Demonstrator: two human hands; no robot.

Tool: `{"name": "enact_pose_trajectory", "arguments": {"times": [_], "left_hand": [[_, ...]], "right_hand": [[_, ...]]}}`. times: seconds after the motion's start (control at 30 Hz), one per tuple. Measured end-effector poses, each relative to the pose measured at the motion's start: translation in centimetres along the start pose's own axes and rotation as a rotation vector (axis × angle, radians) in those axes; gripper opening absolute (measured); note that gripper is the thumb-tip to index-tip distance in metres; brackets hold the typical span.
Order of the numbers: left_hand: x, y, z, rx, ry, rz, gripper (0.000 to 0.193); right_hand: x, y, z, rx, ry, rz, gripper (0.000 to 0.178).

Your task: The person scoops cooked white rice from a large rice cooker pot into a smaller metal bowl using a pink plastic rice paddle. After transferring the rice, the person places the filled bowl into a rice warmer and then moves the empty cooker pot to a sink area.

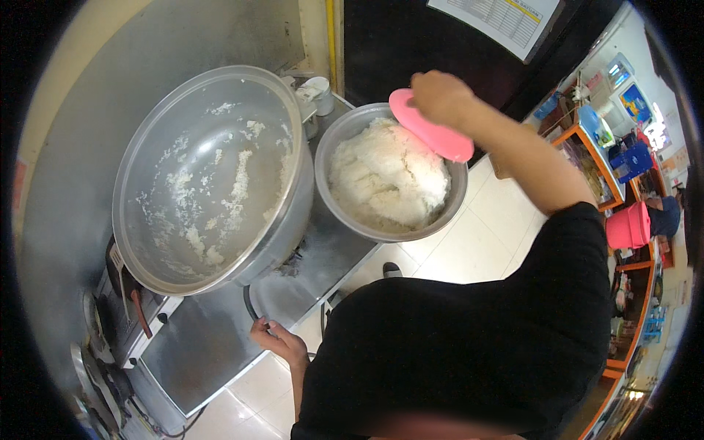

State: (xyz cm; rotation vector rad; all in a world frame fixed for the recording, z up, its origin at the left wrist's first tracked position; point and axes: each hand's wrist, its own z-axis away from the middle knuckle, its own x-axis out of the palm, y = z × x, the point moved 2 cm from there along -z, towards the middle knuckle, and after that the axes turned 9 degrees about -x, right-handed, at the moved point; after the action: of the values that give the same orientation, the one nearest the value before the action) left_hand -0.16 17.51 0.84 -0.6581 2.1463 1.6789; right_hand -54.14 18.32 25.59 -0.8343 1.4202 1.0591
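The right hand [442,101] grips a pink paddle [433,130] slanting far-left to near-right — rice [385,176] lies left and near; I can't make out the left hand's [280,342] hold.

Right hand [441,99] partly hides pink paddle [443,140]; wall sheet [499,20] cropped.

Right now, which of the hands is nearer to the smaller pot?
Right. The right hand is at the far-right rim of the smaller pot, gripping a pink scoop; the left hand is apart from it, nearer the bigger pot.
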Motion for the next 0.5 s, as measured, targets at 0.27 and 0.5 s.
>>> {"name": "enact_pose_trajectory", "arguments": {"times": [0.27,0.5], "left_hand": [[8.4,5.7,8.5,-0.274,-0.268,0.322,0.024],[14.6,13.1,10.7,-0.257,-0.522,0.412,0.03]], "right_hand": [[0.3,5.9,4.8,-0.255,0.133,-0.593,0.024],[4.8,-2.2,4.2,-0.885,0.243,-0.256,0.035]]}}
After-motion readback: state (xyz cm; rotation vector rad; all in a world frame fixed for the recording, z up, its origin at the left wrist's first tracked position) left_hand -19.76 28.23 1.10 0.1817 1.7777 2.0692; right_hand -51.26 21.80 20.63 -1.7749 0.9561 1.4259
